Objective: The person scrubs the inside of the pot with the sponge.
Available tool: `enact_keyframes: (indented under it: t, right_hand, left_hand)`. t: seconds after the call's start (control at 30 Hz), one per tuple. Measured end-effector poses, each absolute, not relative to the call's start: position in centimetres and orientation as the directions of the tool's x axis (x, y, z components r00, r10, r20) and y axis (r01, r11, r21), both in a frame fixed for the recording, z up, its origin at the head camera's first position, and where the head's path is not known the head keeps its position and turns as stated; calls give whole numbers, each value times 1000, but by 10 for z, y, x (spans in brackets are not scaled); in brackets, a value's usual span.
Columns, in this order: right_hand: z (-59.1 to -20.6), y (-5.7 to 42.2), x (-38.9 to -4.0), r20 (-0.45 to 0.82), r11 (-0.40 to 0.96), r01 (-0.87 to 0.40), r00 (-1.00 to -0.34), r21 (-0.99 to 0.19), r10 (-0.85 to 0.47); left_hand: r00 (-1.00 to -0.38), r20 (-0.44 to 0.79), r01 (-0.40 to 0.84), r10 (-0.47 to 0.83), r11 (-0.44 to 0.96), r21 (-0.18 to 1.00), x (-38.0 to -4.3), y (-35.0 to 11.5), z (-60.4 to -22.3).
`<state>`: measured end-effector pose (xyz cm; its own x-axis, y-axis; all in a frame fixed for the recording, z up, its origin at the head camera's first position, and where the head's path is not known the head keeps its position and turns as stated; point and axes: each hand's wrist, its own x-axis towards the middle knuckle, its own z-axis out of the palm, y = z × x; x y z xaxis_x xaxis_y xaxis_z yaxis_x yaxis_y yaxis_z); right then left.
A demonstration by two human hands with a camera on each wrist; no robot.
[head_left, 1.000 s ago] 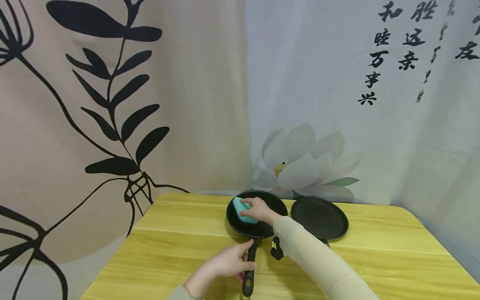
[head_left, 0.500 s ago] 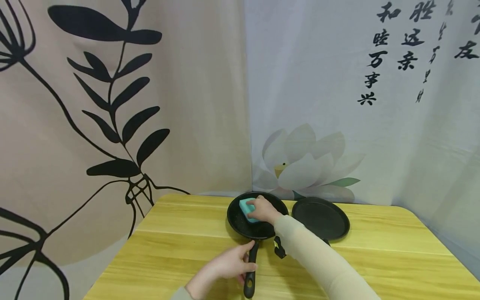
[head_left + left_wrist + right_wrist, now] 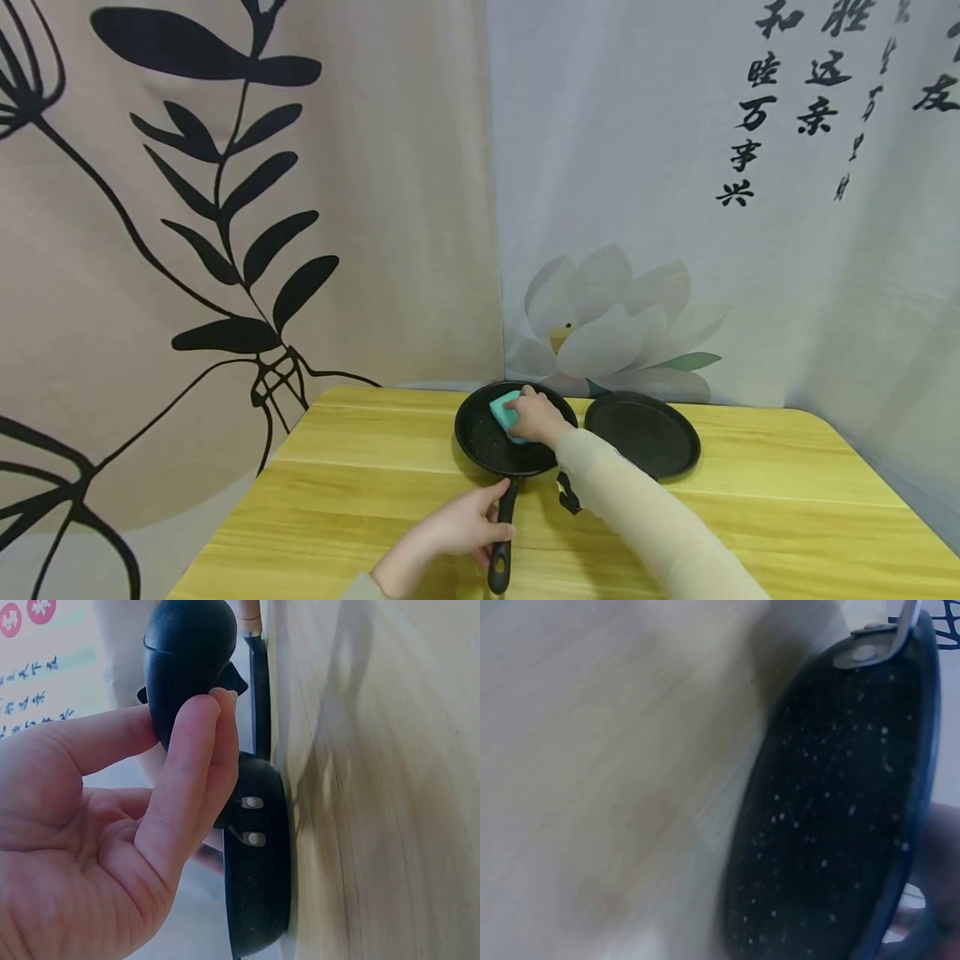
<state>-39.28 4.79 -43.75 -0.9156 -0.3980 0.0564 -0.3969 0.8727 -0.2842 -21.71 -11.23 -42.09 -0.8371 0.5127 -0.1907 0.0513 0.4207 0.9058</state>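
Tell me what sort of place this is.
Probably a makeshift, curtained-off workspace rather than a working kitchen: printed fabric hangs behind a wood-grained table, which bears a frying pan and a flat black pan.

Black characters (image 3: 752,114) "和睦万事兴", "胜远亲", "友" are standing on pale curtain (image 3: 637,167) in upper right of head view.

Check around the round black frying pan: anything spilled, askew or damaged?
Nothing plainly stands out: the frying pan sits upright on the yellow wood-grain table, with the right hand holding the turquoise block-shaped sponge inside it. Pale specks dot the pan's outer wall; coating pattern or residue, I can't tell.
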Motion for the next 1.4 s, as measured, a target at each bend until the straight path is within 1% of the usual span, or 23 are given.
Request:
enact_keyframes:
  t: [0.13, 0.33, 0.77, 1.1, 1.4]
  right_hand:
    - [-435, 51, -393, 49, 881, -393, -918, -265, -395]
    - [-430, 56, -394, 23, 898, -388, -920, -207, -392]
    - [-427, 73, -398, 9, 878, -459, -887, -137, -462]
    - [-420, 80, -397, -31, 869, -473, -876, -143, -482]
    - [-404, 83, -395, -141, 885, -428, -879, -182, -454]
  left_hand:
    - [-836, -193, 47, 513, 419, 907, -218, -113, -421]
    - [-833, -194, 46, 518, 414, 909, -219, -114, -421]
    - [-842, -192, 34, 504, 405, 914, -217, -114, -424]
    - [-843, -190, 32, 504, 399, 916, -217, -113, -424]
    - [-839, -180, 47, 513, 399, 916, -219, -112, -424]
